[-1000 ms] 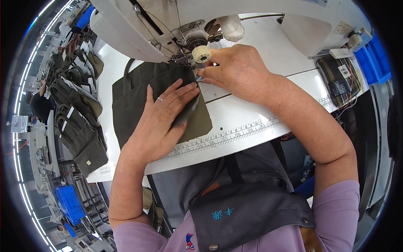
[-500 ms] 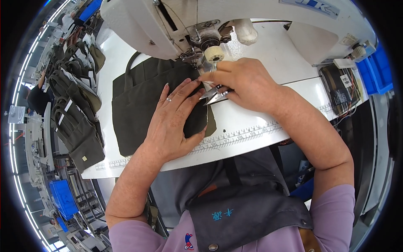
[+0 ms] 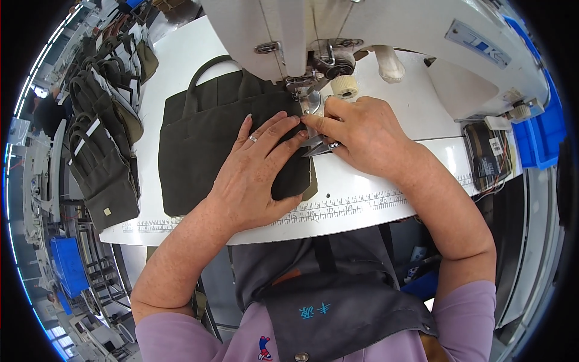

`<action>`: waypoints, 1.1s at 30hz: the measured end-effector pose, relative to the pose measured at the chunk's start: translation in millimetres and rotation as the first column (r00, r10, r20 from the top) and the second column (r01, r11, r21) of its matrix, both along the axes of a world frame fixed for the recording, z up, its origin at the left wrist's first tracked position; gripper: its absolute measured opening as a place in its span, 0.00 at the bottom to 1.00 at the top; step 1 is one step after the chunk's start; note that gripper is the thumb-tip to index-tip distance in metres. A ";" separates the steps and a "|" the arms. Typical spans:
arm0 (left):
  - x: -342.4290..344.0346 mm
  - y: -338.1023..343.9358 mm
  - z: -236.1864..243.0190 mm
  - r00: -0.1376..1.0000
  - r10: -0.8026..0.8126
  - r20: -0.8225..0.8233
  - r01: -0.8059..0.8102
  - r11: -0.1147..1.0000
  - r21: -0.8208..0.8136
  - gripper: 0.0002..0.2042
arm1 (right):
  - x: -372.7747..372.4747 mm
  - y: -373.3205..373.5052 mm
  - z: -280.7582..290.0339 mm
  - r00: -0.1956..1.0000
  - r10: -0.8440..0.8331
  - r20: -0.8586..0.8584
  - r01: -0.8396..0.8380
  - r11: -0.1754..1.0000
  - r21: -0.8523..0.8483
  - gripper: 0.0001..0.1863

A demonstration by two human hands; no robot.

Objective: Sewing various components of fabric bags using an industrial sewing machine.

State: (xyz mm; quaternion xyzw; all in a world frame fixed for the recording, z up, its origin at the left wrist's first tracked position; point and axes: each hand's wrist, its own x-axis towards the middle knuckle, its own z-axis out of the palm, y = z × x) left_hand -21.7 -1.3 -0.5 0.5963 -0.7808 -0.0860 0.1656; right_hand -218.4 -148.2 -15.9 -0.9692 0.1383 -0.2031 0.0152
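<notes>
A dark olive fabric bag (image 3: pixel 196 163) with a looped handle (image 3: pixel 192 90) lies flat on the white table, its right edge at the needle area (image 3: pixel 301 96) of a sewing machine (image 3: pixel 265 30). My left hand (image 3: pixel 256 163) rests on the bag's right part with its fingers spread, a ring on one finger. Thread snips (image 3: pixel 318 147) are held in my right hand (image 3: pixel 369 136), blades toward the left and over the bag's edge. The right thumb and forefinger reach to the fabric edge just beside the presser foot, close to my left fingertips.
Several similar dark bags (image 3: pixel 105 163) are stacked at the table's left. A ruler strip (image 3: pixel 362 205) runs along the front edge. To the right sit a dark box with wires (image 3: pixel 485 157) and a blue bin (image 3: pixel 540 148). Another blue bin (image 3: pixel 69 265) stands lower left.
The view has shifted, so the machine appears further right and lower. Both hands keep nearly the same pose on the bag, and the snips stay in my right hand.
</notes>
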 end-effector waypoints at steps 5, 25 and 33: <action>6.8 -7.7 -2.0 1.000 -0.004 -0.005 0.004 1.000 -0.011 0.34 | 2.6 0.3 1.9 0.997 -0.052 -0.054 0.053 0.998 0.020 0.23; 20.6 -22.9 -2.8 0.989 -0.141 0.051 0.149 0.938 -0.312 0.20 | -13.2 3.1 6.4 0.959 0.277 0.051 -0.280 0.915 0.290 0.15; 14.6 -16.3 -13.0 0.972 -0.230 -0.040 0.196 0.899 -0.392 0.11 | -17.3 -0.9 6.1 0.941 0.325 0.091 -0.336 0.887 0.316 0.15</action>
